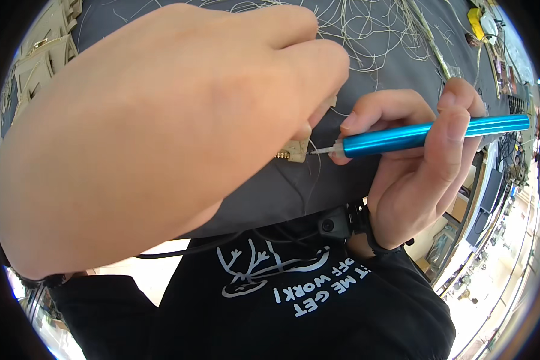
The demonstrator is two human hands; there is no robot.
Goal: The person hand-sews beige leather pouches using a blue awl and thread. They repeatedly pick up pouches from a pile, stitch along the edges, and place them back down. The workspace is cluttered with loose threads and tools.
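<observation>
My left hand [180,120] looms large across the left and middle, its fingers curled down and closed on a small beige piece [297,151]. A short row of brass-coloured teeth [281,155], like a zipper's, shows at that piece's edge; the rest is hidden under my hand. My right hand [423,150] grips a slim, shiny blue pen-shaped tool [390,139] between thumb and fingers. Its thin pale tip [323,150] points left and reaches the beige piece's edge; whether they touch I cannot tell. A loose pale thread [318,159] curves past the tip.
Dark grey cloth [264,201] covers the surface under my hands. Tangled pale threads [372,30] lie at the far side, beside a long thread bundle [429,36]. Several beige pieces [39,72] sit at the far left. A yellow item [476,24] is at the far right.
</observation>
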